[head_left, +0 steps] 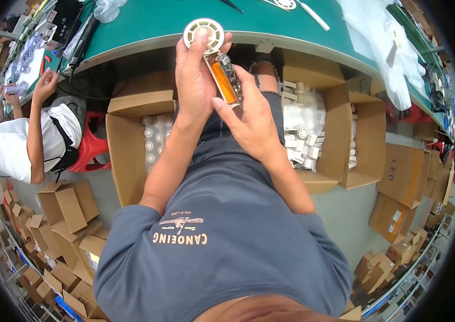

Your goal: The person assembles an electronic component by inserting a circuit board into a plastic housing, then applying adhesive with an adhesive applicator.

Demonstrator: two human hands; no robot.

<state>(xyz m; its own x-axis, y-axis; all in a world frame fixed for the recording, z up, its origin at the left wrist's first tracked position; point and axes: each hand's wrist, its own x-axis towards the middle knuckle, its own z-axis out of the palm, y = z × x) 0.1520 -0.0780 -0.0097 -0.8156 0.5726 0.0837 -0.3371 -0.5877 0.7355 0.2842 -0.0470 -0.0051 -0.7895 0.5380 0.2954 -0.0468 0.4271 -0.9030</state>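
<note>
Near the bench's front edge I hold a small electronic device with a cream slotted round head (217,28). Its body is uncovered, showing an orange-wrapped block (221,81) beside a dark circuit board (228,68). My left hand (194,80) is closed around the head end, with the thumb pressed on the round head. My right hand (254,121) grips the lower end of the body between thumb and fingers. Part of the body is hidden behind my fingers.
A green bench (147,24) runs across the front, with a white stick-like tool (313,16) and plastic bags (369,32) on it. Cardboard boxes (123,126) of parts flank my legs; the right one holds white pieces (305,145). A co-worker (10,145) sits left on a red stool (92,145).
</note>
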